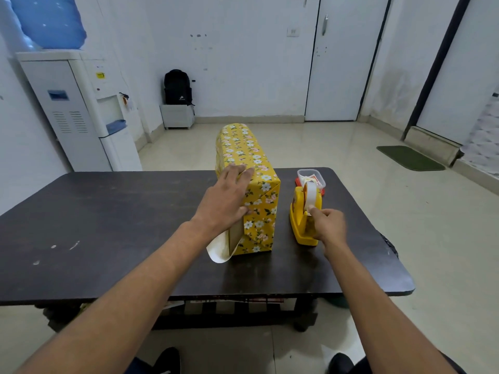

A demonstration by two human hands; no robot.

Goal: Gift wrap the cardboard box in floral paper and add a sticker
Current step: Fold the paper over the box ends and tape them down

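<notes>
The cardboard box (233, 237), mostly covered in yellow floral paper (256, 168), stands upright on the dark table (108, 225). Bare cardboard shows at its near left corner, where a white paper flap (217, 251) curls loose. My left hand (225, 201) lies flat against the box's left side, fingers straight, pressing the paper. To the right stands a yellow tape dispenser (302, 217) with a white roll. My right hand (328, 225) pinches the tape end at the dispenser's front.
A clear lidded container (313, 177) with red items sits behind the dispenser near the table's far edge. A water dispenser (81, 112) stands at the left wall, a black backpack (177, 87) on a small stand at the back, a green mat (410, 157) on the floor.
</notes>
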